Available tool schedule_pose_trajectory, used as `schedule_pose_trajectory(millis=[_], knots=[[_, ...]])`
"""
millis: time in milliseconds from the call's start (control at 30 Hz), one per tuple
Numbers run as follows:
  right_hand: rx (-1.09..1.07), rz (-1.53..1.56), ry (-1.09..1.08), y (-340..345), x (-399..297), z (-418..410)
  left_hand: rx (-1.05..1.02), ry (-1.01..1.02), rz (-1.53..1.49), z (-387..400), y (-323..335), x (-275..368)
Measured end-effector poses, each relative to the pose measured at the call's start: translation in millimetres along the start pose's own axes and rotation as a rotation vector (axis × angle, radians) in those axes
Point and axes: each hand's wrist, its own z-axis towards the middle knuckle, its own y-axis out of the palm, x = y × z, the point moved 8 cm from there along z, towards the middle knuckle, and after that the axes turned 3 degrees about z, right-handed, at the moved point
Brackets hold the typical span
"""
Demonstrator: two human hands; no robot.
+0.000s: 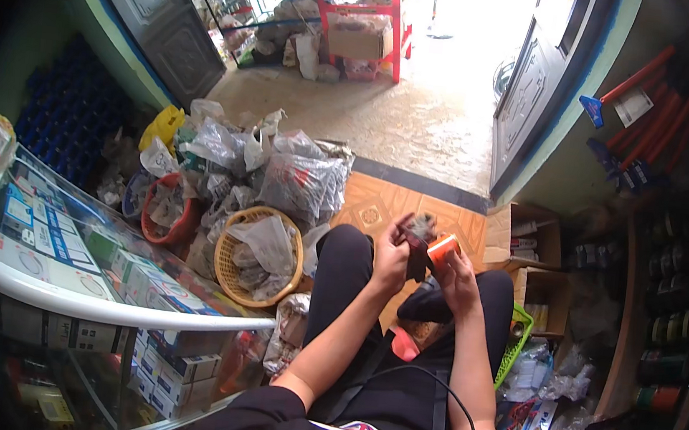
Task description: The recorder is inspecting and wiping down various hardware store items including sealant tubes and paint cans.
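Note:
Both my hands are raised over the gap between my bent knees. My left hand (393, 251) grips a dark, limp piece of cloth or rag (418, 259); a greyish, frayed part (424, 226) shows beyond its fingers. In my right hand (458, 280) is a small, shiny orange cylinder (442, 246), perhaps a can or a roll, tilted and close beside the dark piece. Whether the two touch is hard to tell. Below them, a pink-red object (404, 345) lies between my legs, partly covered.
On the left, a glass display counter (120, 311) holds many boxes. A yellow woven basket (221, 259), a red basket (150, 231) and plastic bags (301, 179) crowd the floor. A green basket (519, 347), cardboard boxes (500, 231) and shelves (629, 295) stand right. An open doorway (417, 122) lies ahead.

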Motion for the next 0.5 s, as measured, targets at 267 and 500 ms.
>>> schedule_pose_trajectory(millis=[267, 500], knots=[[0.024, -0.471, -0.192, 13.6, -18.3, -3.6, 0.089, -0.312, 0.345, 3.7, -15.7, -54.3], [0.041, -1.128, -0.464, 33.2, -37.1, -20.3, 0.033, -0.393, 0.412, 2.2, -12.6, -52.3]])
